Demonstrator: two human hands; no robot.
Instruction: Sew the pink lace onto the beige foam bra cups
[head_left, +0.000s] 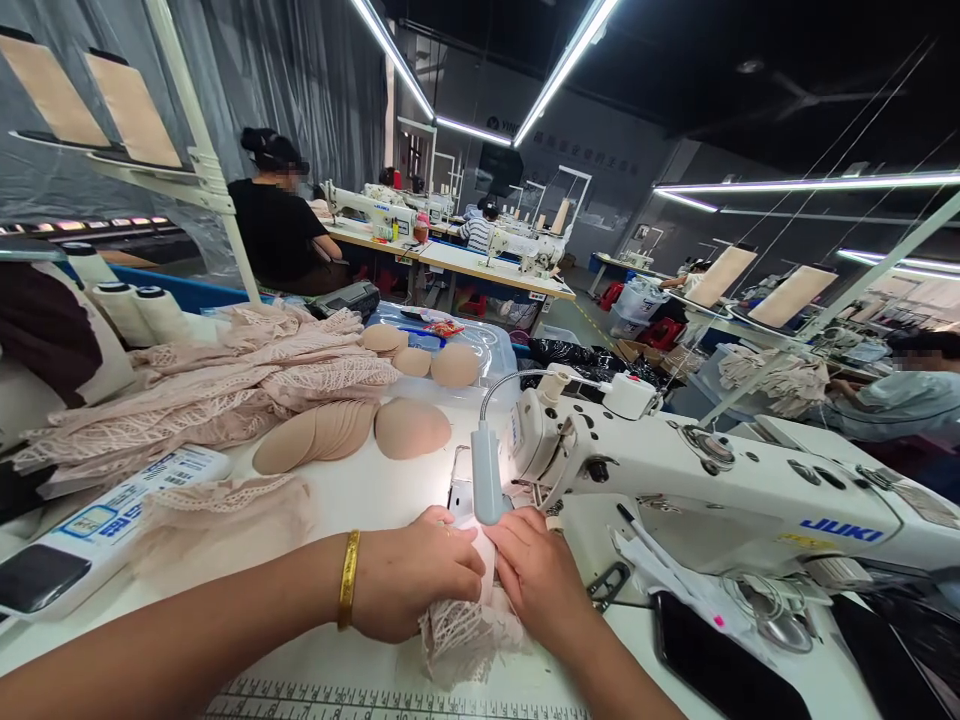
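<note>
Long strip lights (pixel 570 55) run over a sewing room where a co-worker in a black top (pixel 277 230) sits near other machines, well apart from the white tabletop (pixel 330 505) in front. On it stands a JUKI sewing machine (pixel 720 500), its slim lamp (pixel 486 470) hanging over the work. The lace piece (pixel 469 645) lies at the front of the needle area, its pale upper part running up between both hands and its lacy edge bunched toward the person. The left hand (pixel 420 575) has its fingers curled and clamped on the left side of that cloth; the right hand (pixel 540 570) rests on the opposite side, fingers close together, though whether they pinch it or only press cannot be told. Judging by this hold, the step in hand is lining the cloth up at the needle or guiding it through; the lamp and hands hide the stitching point. Next, the move seems to call for flat, even guidance with fingertips clear of the needle and no fold caught beneath. More lace pieces (pixel 217 390) lie heaped at the left, beside overlapping beige ovals (pixel 319 435).
</note>
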